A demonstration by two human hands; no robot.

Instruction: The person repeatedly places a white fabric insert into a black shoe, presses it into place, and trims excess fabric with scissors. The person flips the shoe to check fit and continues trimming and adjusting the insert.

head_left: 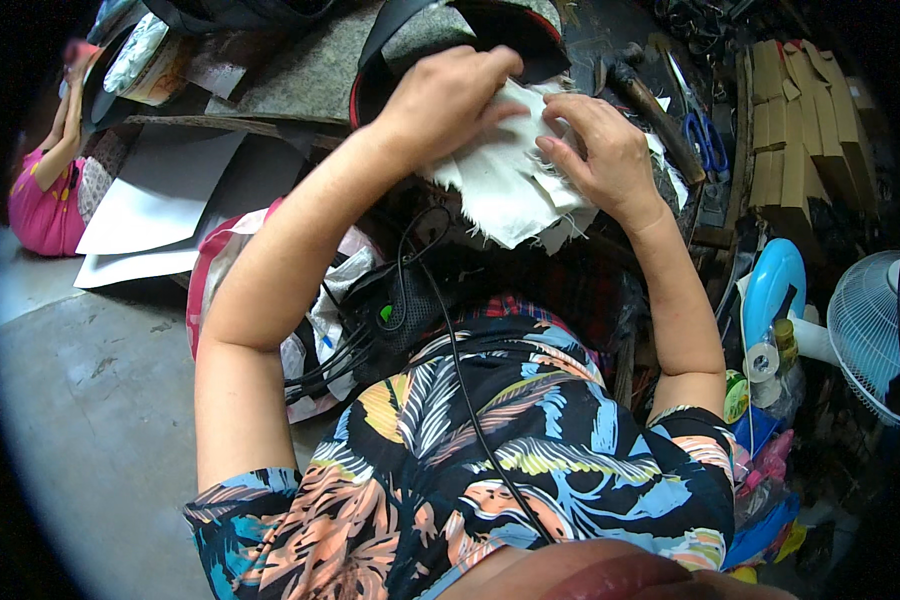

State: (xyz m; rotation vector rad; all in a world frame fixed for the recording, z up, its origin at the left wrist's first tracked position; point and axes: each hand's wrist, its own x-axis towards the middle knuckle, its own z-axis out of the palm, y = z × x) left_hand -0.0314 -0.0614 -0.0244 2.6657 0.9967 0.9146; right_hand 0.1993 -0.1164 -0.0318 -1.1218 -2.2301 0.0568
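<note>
A stack of white cloth pieces (505, 190) with frayed edges lies in front of me at the work surface. My left hand (450, 100) is closed on the upper left part of the cloth, its fingers curled over and slightly blurred. On the right side of the cloth rests my right hand (605, 155), with thumb and fingers curved and apart. Just beyond my left hand, a curved black band with a red edge (375, 60) loops over the grey surface and partly behind the cloth.
Blue-handled scissors (705, 140) and a wooden-handled tool (655, 120) lie at the right. Cardboard pieces (795, 130) stand beyond them, above a white fan (865, 330). White sheets (150, 205) hang at the left, near a person in pink (45, 205). A black cable (455, 370) runs down my shirt.
</note>
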